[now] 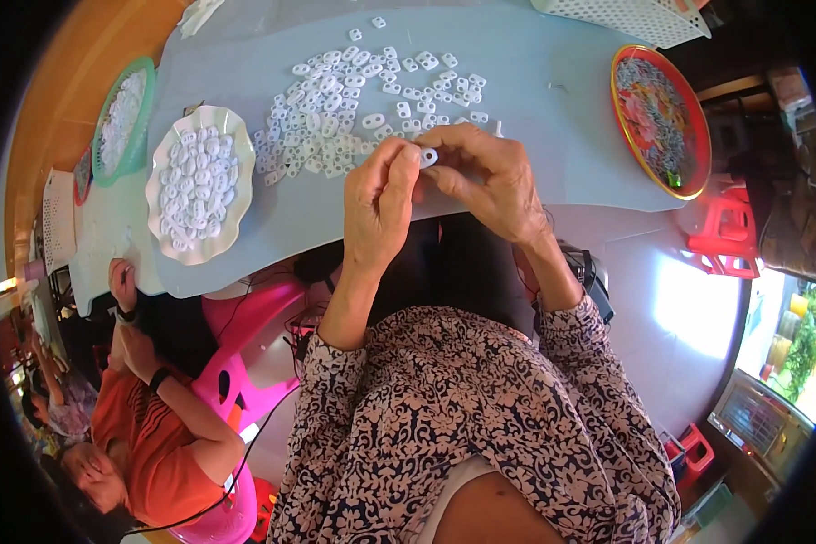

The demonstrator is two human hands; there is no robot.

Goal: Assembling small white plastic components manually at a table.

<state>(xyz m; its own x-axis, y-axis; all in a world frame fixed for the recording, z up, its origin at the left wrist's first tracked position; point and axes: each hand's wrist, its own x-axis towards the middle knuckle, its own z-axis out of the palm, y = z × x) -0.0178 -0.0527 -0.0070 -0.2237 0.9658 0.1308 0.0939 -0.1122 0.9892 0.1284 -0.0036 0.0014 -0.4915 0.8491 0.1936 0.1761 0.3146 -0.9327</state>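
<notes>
Left grip [381,204] pinched shut, thumb and bent index on one small rounded white plastic piece with a dark hole [429,158]; right grip [488,177] curled around the piece's other side, thumb and index bent toward it; can't tell whether the right fingertips touch it or how wide their gap is; piece sits between the two hands, in front of the worktop's near edge as seen from the head camera.

Worktop [526,100] is pale blue-grey; loose spread of small white two-hole plastic pieces [313,113] lies just beyond the hands, densest to the left, sparser to the right; cream scalloped-edge dish [216,248] left of the spread, full of similar white pieces; mint-green plastic basket [131,163] further left, white contents too small to identify; round red tray with gold rim [698,150] well apart at the right, holding a layer of small greyish bits.
</notes>
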